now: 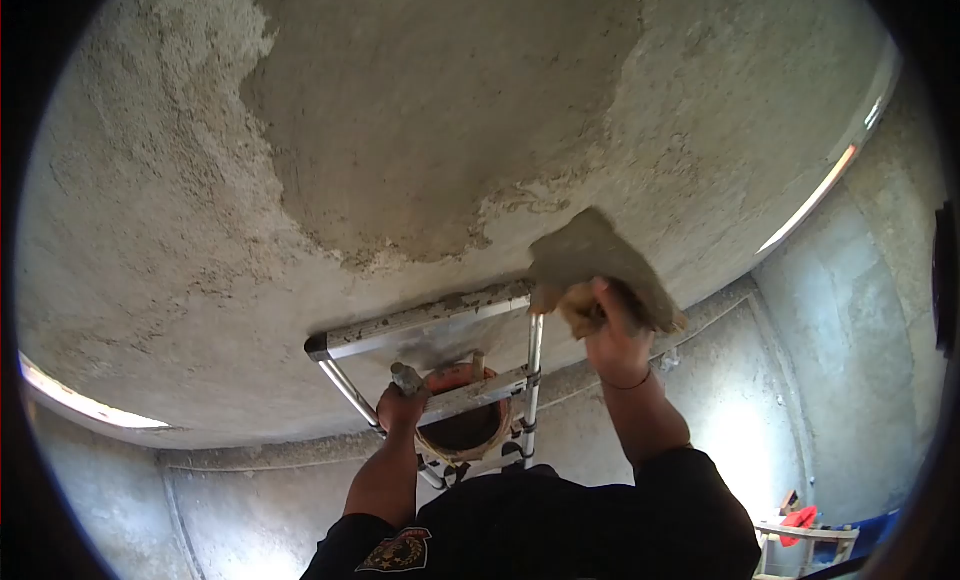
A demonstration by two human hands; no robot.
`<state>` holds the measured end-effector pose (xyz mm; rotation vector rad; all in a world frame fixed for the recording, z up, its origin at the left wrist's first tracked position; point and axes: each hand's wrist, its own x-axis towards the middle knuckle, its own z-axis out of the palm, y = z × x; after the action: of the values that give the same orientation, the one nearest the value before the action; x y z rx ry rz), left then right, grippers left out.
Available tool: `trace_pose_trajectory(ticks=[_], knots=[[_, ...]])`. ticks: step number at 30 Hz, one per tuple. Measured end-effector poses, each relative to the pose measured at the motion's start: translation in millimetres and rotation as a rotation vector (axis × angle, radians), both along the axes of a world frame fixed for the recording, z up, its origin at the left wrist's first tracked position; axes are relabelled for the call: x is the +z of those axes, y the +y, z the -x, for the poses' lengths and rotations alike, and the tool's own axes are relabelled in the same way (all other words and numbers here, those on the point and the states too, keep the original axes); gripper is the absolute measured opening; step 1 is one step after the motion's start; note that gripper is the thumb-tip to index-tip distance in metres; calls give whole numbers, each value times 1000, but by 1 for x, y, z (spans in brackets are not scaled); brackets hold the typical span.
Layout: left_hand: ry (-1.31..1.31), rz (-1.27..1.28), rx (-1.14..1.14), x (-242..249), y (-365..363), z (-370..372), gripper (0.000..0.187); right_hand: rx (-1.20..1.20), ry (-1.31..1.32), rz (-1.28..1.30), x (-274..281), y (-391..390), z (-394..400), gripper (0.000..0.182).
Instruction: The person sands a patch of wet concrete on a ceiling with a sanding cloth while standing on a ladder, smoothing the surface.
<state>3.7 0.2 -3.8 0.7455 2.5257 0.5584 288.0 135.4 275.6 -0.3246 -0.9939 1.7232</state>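
My right hand [618, 345] is closed round the handle of a plastering float [595, 250], a flat grey board with ragged, mortar-coated edges. The float lies close to the plastered surface [450, 100], just below its darker, damp-looking patch, and is slightly blurred. Lower down, my left hand [402, 408] is closed beside the ladder [430, 318]. A stubby grey, mortar-crusted piece [407, 378] sticks up from its fingers; I cannot tell what it is. Right of this hand, a reddish bucket [497, 446] with dark contents sits within the ladder's frame.
Rough, lighter plaster [170, 150] surrounds the smooth damp patch. Grey walls [840, 290] stand behind, with bright slits at both sides. At the lower right are a pale frame [815, 532], a red cloth-like item [799, 526] and something blue [878, 533].
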Motion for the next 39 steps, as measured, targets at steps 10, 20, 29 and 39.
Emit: trace_pose_trajectory(ticks=[10, 20, 29, 39], knots=[[37, -2, -9, -18, 0, 3, 68, -1301, -434, -1806, 125, 94, 17, 22], [27, -18, 22, -5, 0, -1, 66, -1215, -594, -1841, 143, 123, 42, 21], [49, -8, 4, -7, 0, 1, 63, -922, -698, -1958, 122, 101, 40, 16], [46, -20, -6, -22, -1, 6, 63, -1234, -498, -1788, 144, 133, 54, 18]])
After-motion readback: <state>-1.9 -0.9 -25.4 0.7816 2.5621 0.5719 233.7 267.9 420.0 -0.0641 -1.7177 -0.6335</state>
